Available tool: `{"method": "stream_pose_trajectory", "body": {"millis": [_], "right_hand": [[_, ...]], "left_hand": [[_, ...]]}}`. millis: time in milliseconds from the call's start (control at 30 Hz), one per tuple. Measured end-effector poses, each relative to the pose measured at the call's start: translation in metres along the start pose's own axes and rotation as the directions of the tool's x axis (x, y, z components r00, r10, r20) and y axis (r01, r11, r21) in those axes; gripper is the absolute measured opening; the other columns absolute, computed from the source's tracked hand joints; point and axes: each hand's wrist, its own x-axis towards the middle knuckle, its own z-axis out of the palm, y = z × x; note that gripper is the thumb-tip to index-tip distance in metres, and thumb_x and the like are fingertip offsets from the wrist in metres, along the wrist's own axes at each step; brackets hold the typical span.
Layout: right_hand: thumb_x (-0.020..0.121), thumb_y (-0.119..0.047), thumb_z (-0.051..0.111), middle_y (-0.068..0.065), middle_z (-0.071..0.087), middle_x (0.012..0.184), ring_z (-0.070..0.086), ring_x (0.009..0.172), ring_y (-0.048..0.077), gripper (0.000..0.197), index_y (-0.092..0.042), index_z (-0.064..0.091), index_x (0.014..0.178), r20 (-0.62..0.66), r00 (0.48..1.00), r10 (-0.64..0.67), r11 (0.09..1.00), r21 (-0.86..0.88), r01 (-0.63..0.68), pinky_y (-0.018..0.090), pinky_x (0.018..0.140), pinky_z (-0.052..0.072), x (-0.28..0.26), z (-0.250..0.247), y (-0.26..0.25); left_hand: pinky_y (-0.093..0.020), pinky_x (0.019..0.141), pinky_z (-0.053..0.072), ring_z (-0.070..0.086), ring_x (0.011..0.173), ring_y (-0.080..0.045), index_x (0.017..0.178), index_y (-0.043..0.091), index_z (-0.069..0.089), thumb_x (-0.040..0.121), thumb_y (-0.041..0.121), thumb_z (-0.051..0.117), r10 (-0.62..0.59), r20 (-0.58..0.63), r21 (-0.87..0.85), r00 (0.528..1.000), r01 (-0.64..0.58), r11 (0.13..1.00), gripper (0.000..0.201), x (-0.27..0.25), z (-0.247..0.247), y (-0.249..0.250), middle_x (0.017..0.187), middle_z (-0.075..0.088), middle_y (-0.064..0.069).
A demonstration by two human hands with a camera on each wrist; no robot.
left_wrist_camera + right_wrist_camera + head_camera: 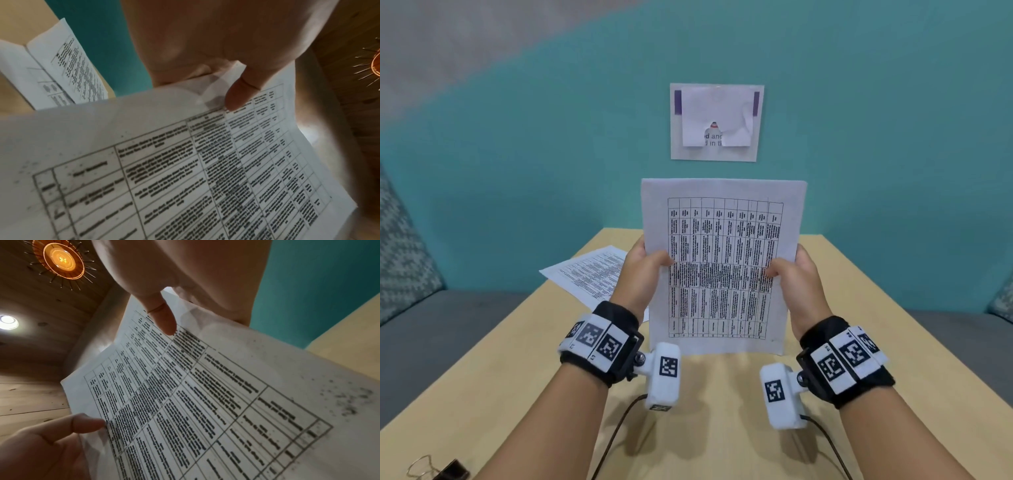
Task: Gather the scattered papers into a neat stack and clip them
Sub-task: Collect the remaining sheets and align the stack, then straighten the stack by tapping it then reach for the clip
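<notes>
Both hands, left hand (642,270) and right hand (796,274), pinch the gathered papers (722,267) upright above the table (859,325). More loose sheets (589,274) wait at the left, and the binder clip (450,471) looks unused.

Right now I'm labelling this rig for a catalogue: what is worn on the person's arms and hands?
Both forearms are bare, no sleeves. The left hand and right hand wear no gloves. Each wrist carries a black strap ringed with white panels printed with black square markers. A white boxy camera module with its own marker juts inward from each strap, trailing a dark cable.
</notes>
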Motion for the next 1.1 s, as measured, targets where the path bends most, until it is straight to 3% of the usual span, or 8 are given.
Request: {"method": "stream_pose_trajectory", "body": {"millis": [67, 167, 300, 500, 600, 833, 1000, 1100], "right_hand": [[0.087, 0.009, 0.045, -0.009, 0.067, 0.099, 0.060, 0.086, 0.010, 0.039, -0.017, 0.060, 0.112, -0.005, 1.000, -0.010, 1.000, 0.008, 0.010, 0.026, 0.076, 0.047, 0.000, 0.001, -0.001], [0.088, 0.009, 0.044, -0.012, 0.067, 0.098, 0.060, 0.085, 0.005, 0.038, -0.020, 0.059, 0.107, -0.025, 0.997, -0.066, 0.998, 0.015, 0.067, 0.022, 0.074, 0.047, 0.001, 0.001, -0.007], [0.085, 0.011, 0.047, -0.008, 0.067, 0.097, 0.060, 0.085, 0.012, 0.038, -0.021, 0.057, 0.101, -0.038, 0.999, -0.033, 0.999, 0.014, 0.034, 0.026, 0.075, 0.049, 0.002, -0.001, -0.003], [0.079, 0.011, 0.050, 0.001, 0.070, 0.103, 0.061, 0.090, 0.019, 0.045, -0.009, 0.060, 0.118, -0.010, 0.996, 0.086, 0.996, 0.004, -0.086, 0.033, 0.080, 0.051, 0.002, -0.003, 0.013], [0.081, 0.009, 0.056, 0.004, 0.074, 0.111, 0.065, 0.097, 0.022, 0.039, -0.011, 0.067, 0.113, 0.024, 0.996, 0.084, 0.996, -0.004, -0.084, 0.038, 0.089, 0.053, 0.004, -0.005, 0.014], [0.095, 0.000, 0.059, -0.013, 0.072, 0.110, 0.068, 0.103, 0.007, 0.037, -0.030, 0.062, 0.115, 0.047, 0.996, -0.073, 0.990, -0.118, 0.079, 0.029, 0.092, 0.051, 0.004, -0.009, 0.014], [0.096, -0.002, 0.059, -0.013, 0.065, 0.094, 0.064, 0.080, 0.004, 0.028, -0.023, 0.058, 0.115, -0.165, 0.973, -0.160, 0.976, -0.176, 0.131, 0.015, 0.065, 0.048, 0.016, -0.030, 0.012], [0.096, -0.002, 0.058, -0.006, 0.064, 0.094, 0.061, 0.076, 0.010, 0.029, -0.021, 0.057, 0.118, -0.309, 0.942, -0.130, 0.987, -0.129, 0.093, 0.010, 0.055, 0.046, 0.026, -0.054, 0.010]], "left_hand": [[-0.034, 0.081, 0.051, 0.066, 0.093, -0.017, 0.113, 0.019, 0.066, 0.091, -0.006, 0.047, 0.001, 0.006, -0.013, 1.000, -0.001, 1.000, 0.038, -0.002, 0.002, 0.001, 0.106, 0.074, 0.002], [-0.035, 0.088, 0.052, 0.065, 0.097, -0.018, 0.120, 0.012, 0.063, 0.091, -0.007, 0.048, 0.021, -0.010, -0.046, 1.000, -0.021, 0.999, 0.038, -0.001, 0.004, 0.006, 0.110, 0.073, 0.000], [-0.033, 0.087, 0.052, 0.066, 0.098, -0.018, 0.122, 0.011, 0.063, 0.090, -0.008, 0.048, -0.005, -0.001, -0.065, 1.000, 0.005, 0.998, 0.040, 0.000, 0.002, 0.003, 0.110, 0.073, 0.000], [-0.054, 0.107, 0.047, 0.065, 0.110, -0.026, 0.123, 0.018, 0.066, 0.068, 0.008, 0.060, -0.108, 0.064, -0.004, 0.992, 0.108, 0.994, 0.056, 0.000, -0.001, -0.014, 0.117, 0.075, -0.001], [-0.053, 0.107, 0.047, 0.066, 0.115, -0.027, 0.129, 0.018, 0.063, 0.084, 0.001, 0.061, -0.105, 0.065, 0.016, 0.992, 0.105, 0.994, 0.048, 0.003, -0.002, -0.017, 0.122, 0.074, -0.003], [-0.043, 0.092, 0.056, 0.071, 0.105, -0.024, 0.117, 0.022, 0.064, 0.095, -0.006, 0.059, -0.043, 0.031, 0.029, 0.999, 0.042, 0.999, 0.036, 0.007, 0.005, -0.015, 0.116, 0.075, -0.003], [-0.026, 0.057, 0.051, 0.065, 0.069, -0.019, 0.104, 0.011, 0.058, 0.092, 0.009, 0.071, 0.046, 0.028, 0.168, 0.999, -0.050, 0.984, 0.018, 0.036, 0.014, 0.003, 0.093, 0.073, -0.008], [-0.030, 0.064, 0.047, 0.061, 0.078, -0.022, 0.103, 0.015, 0.058, 0.092, 0.029, 0.070, -0.019, -0.021, 0.468, 1.000, 0.027, 0.883, 0.021, 0.073, 0.001, -0.009, 0.104, 0.072, -0.014]]}}
